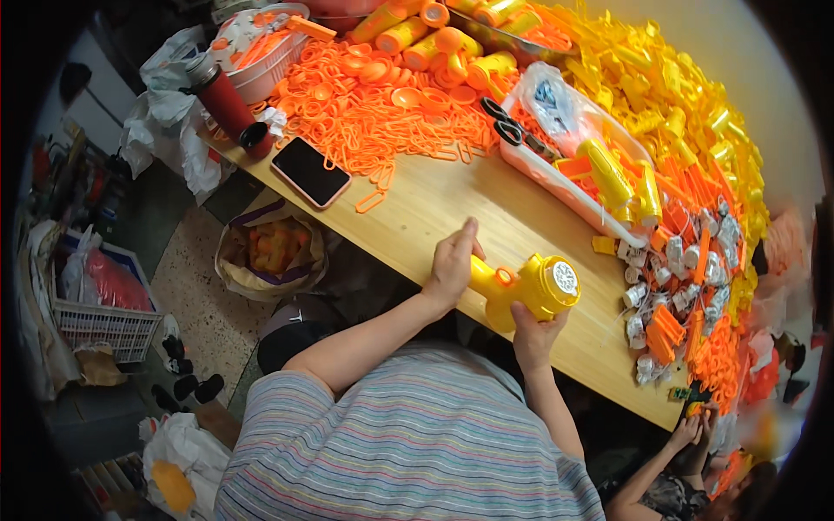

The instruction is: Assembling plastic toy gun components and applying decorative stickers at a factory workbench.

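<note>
Left hand gripping handle, right hand pinching body; I'm judging yellow megaphone-like toy light, stiff, favouring handle.

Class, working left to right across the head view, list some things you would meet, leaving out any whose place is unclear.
White basket at far left, red flask, phone, left hand, right hand, co-worker's hand.

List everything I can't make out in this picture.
All in the head view:
- Yellow plastic piece: left end, hidden by the left hand.
- Right hand: some fingers, hidden behind that piece.
- Tray: floor, covered by its contents.
- Co-worker's hand: whatever it handles, too small.
</note>
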The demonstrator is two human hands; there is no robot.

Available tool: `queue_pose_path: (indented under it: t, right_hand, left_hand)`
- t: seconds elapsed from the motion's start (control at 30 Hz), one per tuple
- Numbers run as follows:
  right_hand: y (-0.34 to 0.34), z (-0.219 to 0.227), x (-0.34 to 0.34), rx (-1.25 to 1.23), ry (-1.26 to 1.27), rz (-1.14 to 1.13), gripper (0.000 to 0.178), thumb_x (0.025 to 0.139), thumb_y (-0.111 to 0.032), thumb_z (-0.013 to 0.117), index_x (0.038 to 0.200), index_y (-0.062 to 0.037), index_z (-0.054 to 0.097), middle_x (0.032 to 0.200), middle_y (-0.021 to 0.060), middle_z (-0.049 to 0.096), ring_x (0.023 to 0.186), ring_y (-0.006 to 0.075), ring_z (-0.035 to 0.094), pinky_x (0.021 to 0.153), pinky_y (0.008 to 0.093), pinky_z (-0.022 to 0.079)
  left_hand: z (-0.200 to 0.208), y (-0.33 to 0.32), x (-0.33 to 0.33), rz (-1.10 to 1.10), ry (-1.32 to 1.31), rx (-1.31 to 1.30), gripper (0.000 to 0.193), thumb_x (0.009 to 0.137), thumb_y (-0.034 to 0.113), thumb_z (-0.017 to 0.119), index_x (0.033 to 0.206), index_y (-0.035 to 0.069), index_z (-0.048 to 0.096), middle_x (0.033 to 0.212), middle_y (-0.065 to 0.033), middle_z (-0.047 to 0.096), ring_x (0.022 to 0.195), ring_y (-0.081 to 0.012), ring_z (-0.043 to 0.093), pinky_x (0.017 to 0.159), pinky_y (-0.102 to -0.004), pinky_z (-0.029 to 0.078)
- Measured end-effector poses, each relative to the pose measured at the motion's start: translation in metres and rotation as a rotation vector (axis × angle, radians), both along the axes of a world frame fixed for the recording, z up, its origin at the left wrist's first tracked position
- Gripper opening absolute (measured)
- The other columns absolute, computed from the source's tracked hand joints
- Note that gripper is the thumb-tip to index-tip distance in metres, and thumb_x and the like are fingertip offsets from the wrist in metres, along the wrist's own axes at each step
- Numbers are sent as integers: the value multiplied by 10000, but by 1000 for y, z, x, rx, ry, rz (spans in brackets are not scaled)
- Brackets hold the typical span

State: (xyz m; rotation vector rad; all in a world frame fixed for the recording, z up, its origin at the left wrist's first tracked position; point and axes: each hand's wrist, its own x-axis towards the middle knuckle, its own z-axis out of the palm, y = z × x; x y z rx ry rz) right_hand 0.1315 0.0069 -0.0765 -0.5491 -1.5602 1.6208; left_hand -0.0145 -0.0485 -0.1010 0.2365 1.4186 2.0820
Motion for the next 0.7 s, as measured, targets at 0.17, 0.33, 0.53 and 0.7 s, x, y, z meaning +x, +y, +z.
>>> queue_pose_path:
  t: [0.17, 0.33, 0.53, 0.7]
  right_hand:
    - [7, 18, -2, -11, -129, 87, 587, 694, 1, 688, 1228, -45, 447, 1104, 81, 581, 996, 188, 584, 890, 339, 466]
    - [3, 29, -13, 84, -228, 259, 552, 652, -44, 766, 1138, -32, 504, 1039, 61, 592, 927, 155, 590, 823, 297, 478]
    - [9, 15, -24, 6, -271, 352, 575, 658, -48, 765, 1166, -27, 496, 1034, 61, 598, 946, 157, 586, 837, 303, 475]
    - [31, 13, -38, -115, -271, 352, 585, 674, -41, 749, 1194, -21, 481, 1068, 77, 603, 968, 167, 595, 858, 313, 480]
  left_hand:
    - [19, -16, -13, -62, 689, 139, 388, 969, 346, 472, 918, -9, 619, 917, -92, 586, 902, -159, 554, 818, -283, 442]
    - [58, -41, -23, -415, 933, 300, 458, 777, 221, 747, 1171, 46, 594, 1116, -96, 576, 1033, -211, 557, 919, -329, 427]
    - [62, -43, -40, -578, 771, 85, 480, 766, 197, 755, 1194, 57, 587, 1087, -79, 606, 1020, -171, 561, 900, -311, 436]
    - [53, 11, -132, -371, 690, -36, 366, 809, 206, 705, 1140, 72, 625, 1015, -69, 631, 935, -147, 582, 843, -301, 463]
